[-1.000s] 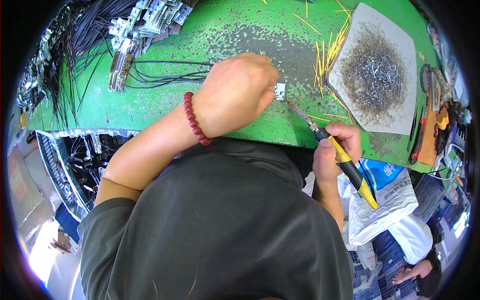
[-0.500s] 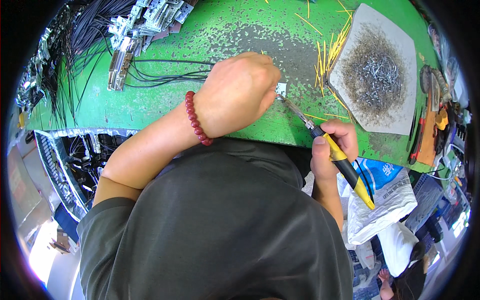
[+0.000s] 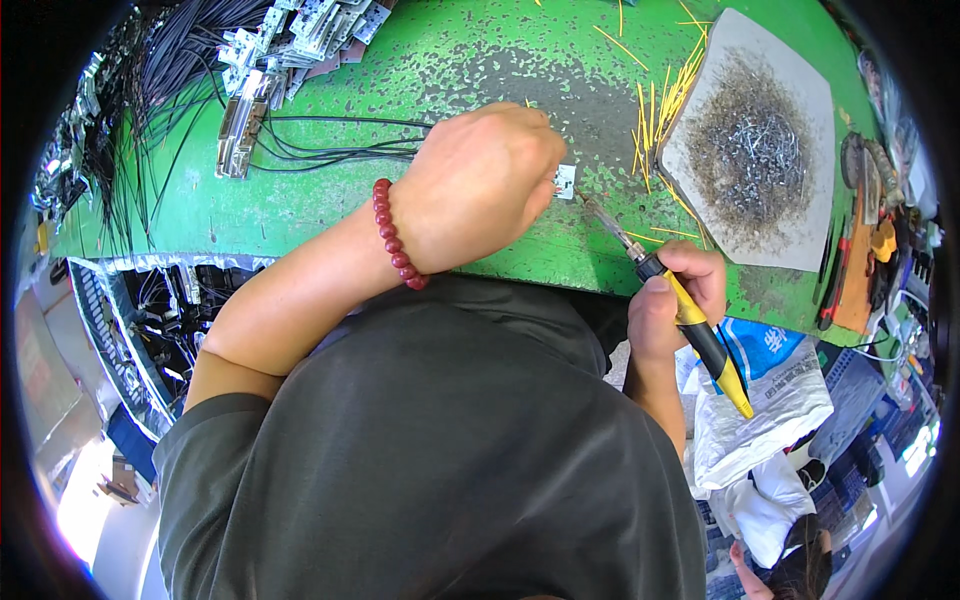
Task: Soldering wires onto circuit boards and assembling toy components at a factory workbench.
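Note:
My right hand grips a yellow and black soldering iron like a pen. The iron's tip points up and left, just short of a small silvery metal plate with holes. My left hand is closed and rests on the bench, fingers curled under and mostly hidden; the plate sticks out from beside its thumb. Several thin black wires run from beneath this hand leftward to stacked metal pieces. A dark red bead bracelet circles my left wrist.
Worn green workbench. At far left lies a heap of metal plates with black wires. On the right are yellow solder sticks, a grey board bearing metal scraps, and hand tools. A person's arm shows lower right.
My right hand has drawn the soldering iron slightly right and down, so its tip has come away from the small metal plate. The left hand has hardly moved.

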Demonstrator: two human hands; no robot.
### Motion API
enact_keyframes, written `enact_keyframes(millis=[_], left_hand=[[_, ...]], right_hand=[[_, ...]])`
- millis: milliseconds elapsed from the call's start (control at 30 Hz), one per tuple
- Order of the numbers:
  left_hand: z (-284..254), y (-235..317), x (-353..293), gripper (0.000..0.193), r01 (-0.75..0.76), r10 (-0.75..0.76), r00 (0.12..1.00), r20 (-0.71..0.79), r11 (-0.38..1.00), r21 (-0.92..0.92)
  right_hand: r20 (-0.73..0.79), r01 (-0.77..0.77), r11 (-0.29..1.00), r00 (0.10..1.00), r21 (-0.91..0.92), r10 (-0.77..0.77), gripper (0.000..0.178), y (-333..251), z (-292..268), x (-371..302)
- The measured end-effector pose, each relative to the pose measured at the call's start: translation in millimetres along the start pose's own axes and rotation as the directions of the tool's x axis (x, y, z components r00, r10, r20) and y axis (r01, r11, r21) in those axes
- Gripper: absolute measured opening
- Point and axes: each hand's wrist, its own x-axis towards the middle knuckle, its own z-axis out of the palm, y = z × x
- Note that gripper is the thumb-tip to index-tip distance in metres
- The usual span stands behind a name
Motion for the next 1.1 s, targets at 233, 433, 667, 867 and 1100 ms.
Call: enact_keyframes(millis=[233, 433, 667, 867, 1100], left_hand=[[-4, 1, 3, 0.010, 0.005, -0.007, 0.997, 0.077, 1.000, 0.030], [-11, 4, 17, 0.011, -0.012, -0.029, 0.961, 0.275, 0.989, 0.145], [-16, 8, 25, 0.012, -0.006, -0.067, 0.927, 0.370, 0.981, 0.193], [-15, 4, 24, 0.012, -0.008, -0.043, 0.937, 0.347, 0.989, 0.146], [-16, 3, 23, 0.013, -0.002, -0.037, 0.944, 0.329, 0.993, 0.117]], right_hand=[[0.013, -0.010, 1.000, 1.000, -0.011, 0.010, 0.024, -3, 1, 2], [-0.002, -0.035, 0.999, 0.999, -0.039, 0.035, 0.024, -3, 0, 1], [0.010, -0.073, 0.997, 0.997, -0.039, 0.073, 0.026, -4, 1, 3], [0.014, -0.108, 0.991, 0.994, -0.082, 0.110, 0.027, -6, 1, 3], [0.006, -0.090, 0.994, 0.996, -0.063, 0.091, 0.026, -4, 2, 3]])
